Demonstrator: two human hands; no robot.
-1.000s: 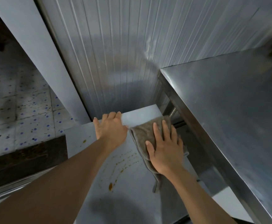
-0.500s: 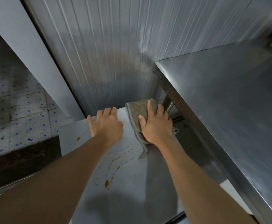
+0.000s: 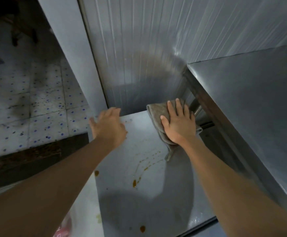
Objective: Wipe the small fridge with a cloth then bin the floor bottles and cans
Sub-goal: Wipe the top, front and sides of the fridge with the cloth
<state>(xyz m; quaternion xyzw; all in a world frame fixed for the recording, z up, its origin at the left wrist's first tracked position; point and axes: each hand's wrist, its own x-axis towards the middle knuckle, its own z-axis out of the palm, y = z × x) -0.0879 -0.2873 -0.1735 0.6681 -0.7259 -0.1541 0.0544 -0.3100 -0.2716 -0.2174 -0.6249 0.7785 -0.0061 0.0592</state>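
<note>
The small fridge's grey top (image 3: 139,194) fills the lower middle of the head view, streaked with brown drips and spots. A grey-brown cloth (image 3: 158,111) lies at its far right corner. My right hand (image 3: 178,124) presses flat on the cloth, fingers spread toward the wall. My left hand (image 3: 109,127) rests on the fridge's far left corner, fingers apart, holding nothing. No bottles or cans are in view.
A steel table (image 3: 252,103) stands close on the right, higher than the fridge. A ribbed metal wall (image 3: 148,40) rises just behind. Speckled floor tiles (image 3: 28,108) and a dark wooden strip (image 3: 28,161) lie to the left. A pink-and-white bag (image 3: 64,228) shows at the bottom.
My right hand slid the cloth from mid fridge top to the far right corner. My left hand shifted slightly toward the far left corner and blurs with motion.
</note>
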